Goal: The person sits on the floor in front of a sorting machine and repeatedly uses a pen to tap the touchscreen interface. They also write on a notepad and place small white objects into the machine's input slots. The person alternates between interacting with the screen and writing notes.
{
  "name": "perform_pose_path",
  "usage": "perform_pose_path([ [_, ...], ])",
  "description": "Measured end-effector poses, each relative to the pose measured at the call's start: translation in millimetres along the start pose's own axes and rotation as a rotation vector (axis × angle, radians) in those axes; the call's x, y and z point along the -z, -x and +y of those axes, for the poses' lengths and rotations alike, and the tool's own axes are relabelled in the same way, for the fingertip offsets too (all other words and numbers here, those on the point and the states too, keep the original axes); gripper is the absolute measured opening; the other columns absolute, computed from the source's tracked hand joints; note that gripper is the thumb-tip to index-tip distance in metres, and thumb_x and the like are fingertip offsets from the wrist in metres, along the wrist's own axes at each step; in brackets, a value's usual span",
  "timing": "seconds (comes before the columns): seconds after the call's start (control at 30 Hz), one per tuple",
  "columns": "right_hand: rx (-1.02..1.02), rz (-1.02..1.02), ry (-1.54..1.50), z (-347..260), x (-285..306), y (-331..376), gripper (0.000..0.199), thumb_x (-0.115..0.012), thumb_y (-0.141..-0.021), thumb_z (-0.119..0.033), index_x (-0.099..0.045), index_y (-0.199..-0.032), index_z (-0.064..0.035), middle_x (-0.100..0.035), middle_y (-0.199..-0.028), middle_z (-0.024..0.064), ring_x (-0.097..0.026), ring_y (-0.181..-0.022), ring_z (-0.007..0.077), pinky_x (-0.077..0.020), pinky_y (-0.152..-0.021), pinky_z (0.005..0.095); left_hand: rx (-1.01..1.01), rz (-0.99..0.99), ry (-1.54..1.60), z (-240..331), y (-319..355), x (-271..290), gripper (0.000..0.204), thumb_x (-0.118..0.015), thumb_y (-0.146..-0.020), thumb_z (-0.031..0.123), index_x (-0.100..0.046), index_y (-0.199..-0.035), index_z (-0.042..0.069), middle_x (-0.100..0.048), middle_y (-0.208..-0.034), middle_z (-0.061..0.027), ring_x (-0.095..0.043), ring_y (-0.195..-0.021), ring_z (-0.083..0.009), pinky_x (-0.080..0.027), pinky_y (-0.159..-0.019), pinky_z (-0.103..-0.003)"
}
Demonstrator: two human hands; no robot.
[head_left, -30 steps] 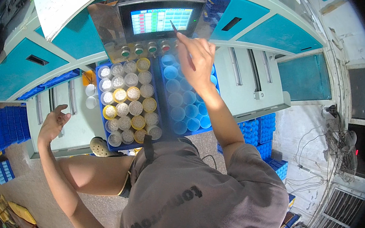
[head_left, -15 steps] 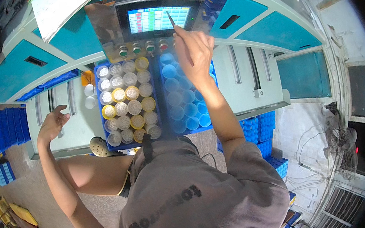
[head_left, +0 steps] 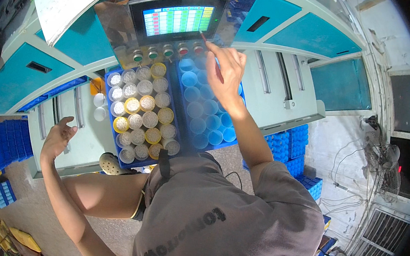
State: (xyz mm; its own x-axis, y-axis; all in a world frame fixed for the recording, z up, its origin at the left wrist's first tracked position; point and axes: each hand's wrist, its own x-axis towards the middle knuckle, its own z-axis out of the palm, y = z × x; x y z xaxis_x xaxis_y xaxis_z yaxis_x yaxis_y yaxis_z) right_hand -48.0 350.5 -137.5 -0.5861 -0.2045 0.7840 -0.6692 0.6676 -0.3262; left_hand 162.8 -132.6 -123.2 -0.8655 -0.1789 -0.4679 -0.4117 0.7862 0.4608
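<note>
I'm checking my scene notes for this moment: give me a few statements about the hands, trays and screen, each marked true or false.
1. The right hand holds a thin stick up near the screen. True.
2. The left hand grips a cup. False: it is open and holds nothing.
3. The left tray holds filled cups. True.
4. The right tray holds yellow cups. False: its cups are blue and look empty.
5. The screen is dark. False: it is lit with coloured cells.

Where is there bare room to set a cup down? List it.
Bare grey ledge between the left hand and the left tray; also right of the right tray, below the slots. The left tray is packed with tubs; the right tray's holes look empty.
</note>
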Motion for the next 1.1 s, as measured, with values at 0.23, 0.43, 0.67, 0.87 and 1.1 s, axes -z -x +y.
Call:
perform_pose_path([
  [0.23,0.043,0.016,-0.047,-11,-7,-4,0.028,-0.076,-0.087,0.000,-0.077,-0.114,-0.0062,-0.077,-0.092,0.0032,-0.068,-0.086,0.0195,-0.0400,-0.081,0.0357,0.004,-0.007,0.058,-2,1,0,0.059,-0.072,-0.102,0.040,-0.059,-0.145,0.001,-0.076,-0.096,-0.0198,-0.070,-0.089,-0.0266,-0.054,-0.083,-0.040],
  [0.43,0.070,-0.042,-0.134,-23,-16,-8,0.033,-0.078,-0.084,0.000,-0.078,-0.117,-0.0060,-0.074,-0.092,0.0023,-0.065,-0.084,0.0204,-0.0390,-0.078,0.0368,0.005,0.002,0.038,-3,2,0,0.060,-0.073,-0.102,0.041,-0.059,-0.145,0.001,-0.075,-0.095,-0.0197,-0.070,-0.088,-0.0252,-0.054,-0.082,-0.039],
  [0.67,0.122,-0.101,-0.178,-31,-29,-15,0.030,-0.077,-0.090,-0.008,-0.075,-0.120,-0.0062,-0.067,-0.085,0.0004,-0.062,-0.086,0.0194,-0.0380,-0.078,0.0384,-0.004,0.024,0.043,-6,3,-1,0.058,-0.072,-0.102,0.040,-0.060,-0.145,0.003,-0.076,-0.095,-0.0201,-0.070,-0.086,-0.0262,-0.055,-0.080,-0.040],
  [0.87,0.137,-0.045,-0.162,-27,-32,-13,0.030,-0.078,-0.087,-0.006,-0.076,-0.117,-0.0062,-0.068,-0.084,0.0013,-0.063,-0.082,0.0200,-0.0385,-0.078,0.0389,-0.006,0.026,0.014,-5,5,0,0.058,-0.072,-0.102,0.040,-0.060,-0.144,0.003,-0.076,-0.094,-0.0209,-0.071,-0.087,-0.0281,-0.055,-0.081,-0.040],
  [1.1,0.145,0.013,-0.113,-22,-24,-19,0.037,-0.078,-0.081,0.003,-0.077,-0.118,-0.0052,-0.076,-0.088,-0.0010,-0.066,-0.081,0.0184,-0.0390,-0.076,0.0351,0.009,0.020,0.030,-3,5,-1,0.057,-0.072,-0.102,0.039,-0.060,-0.145,0.003,-0.076,-0.097,-0.0224,-0.072,-0.089,-0.0297,-0.056,-0.082,-0.041],
])
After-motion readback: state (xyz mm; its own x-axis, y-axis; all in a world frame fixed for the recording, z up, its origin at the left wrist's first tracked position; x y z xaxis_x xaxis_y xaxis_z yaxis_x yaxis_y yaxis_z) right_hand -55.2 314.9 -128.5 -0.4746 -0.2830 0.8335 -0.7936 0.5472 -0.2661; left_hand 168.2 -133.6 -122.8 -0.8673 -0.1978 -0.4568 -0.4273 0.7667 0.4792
